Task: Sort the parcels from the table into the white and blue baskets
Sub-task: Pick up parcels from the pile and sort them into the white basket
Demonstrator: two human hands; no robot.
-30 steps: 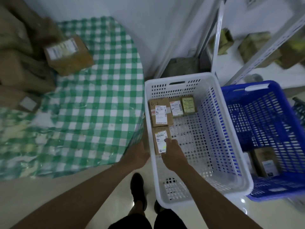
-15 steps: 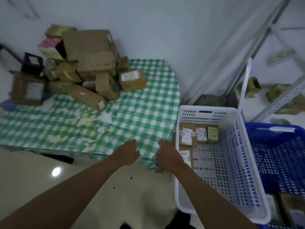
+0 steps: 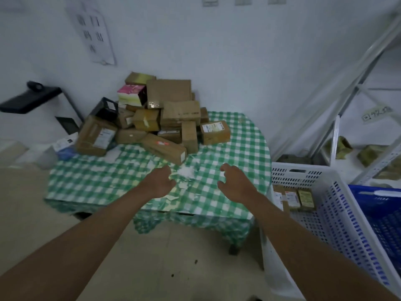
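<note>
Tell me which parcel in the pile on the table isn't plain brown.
The pink and white box, high on the pile's left side beside the big brown carton; the others are brown cardboard.

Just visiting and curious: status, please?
Left hand, right hand empty over table. Parcel pile waiting. White basket partly filled. Nothing blocking.

Dim, bluish, even light falls on the bench (image 3: pixel 238 135) with only soft shadows beneath it, the whole frame is slightly motion-blurred, and straight lines bow near the edges right of it.
</note>
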